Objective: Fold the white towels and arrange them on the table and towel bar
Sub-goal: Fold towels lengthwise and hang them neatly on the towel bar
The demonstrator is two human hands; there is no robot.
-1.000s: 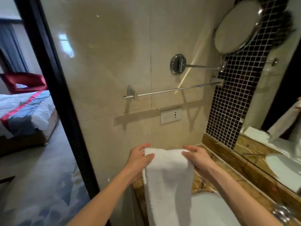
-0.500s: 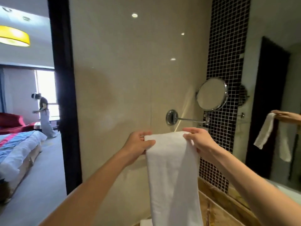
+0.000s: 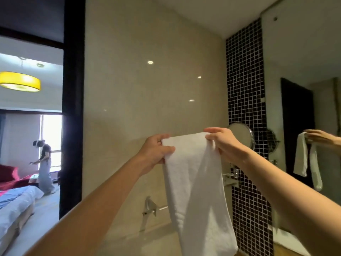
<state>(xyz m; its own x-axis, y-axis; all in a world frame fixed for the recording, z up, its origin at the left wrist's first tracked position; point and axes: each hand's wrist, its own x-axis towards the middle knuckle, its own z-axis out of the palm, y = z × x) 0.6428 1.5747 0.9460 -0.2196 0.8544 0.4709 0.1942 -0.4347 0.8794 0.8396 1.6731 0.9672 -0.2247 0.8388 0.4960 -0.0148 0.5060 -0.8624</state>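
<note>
Above the towel bar (image 3: 154,209), your left hand (image 3: 154,153) and right hand (image 3: 222,143) pinch the soft, limp white towel (image 3: 193,182) by its top corners; keep hold there, since it likely sags

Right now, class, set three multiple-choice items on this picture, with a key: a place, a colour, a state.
1. The towel bar is: A above the left hand; B below it; C in the bedroom.
2. The ceiling lamp is: A yellow; B red; C blue.
3. The white towel is: A over the bar; B on the bed; C hanging from both hands.
Key: B, its bracket shows lower down; A, it glows yellow; C, left and right hand pinch its top edge.
</note>
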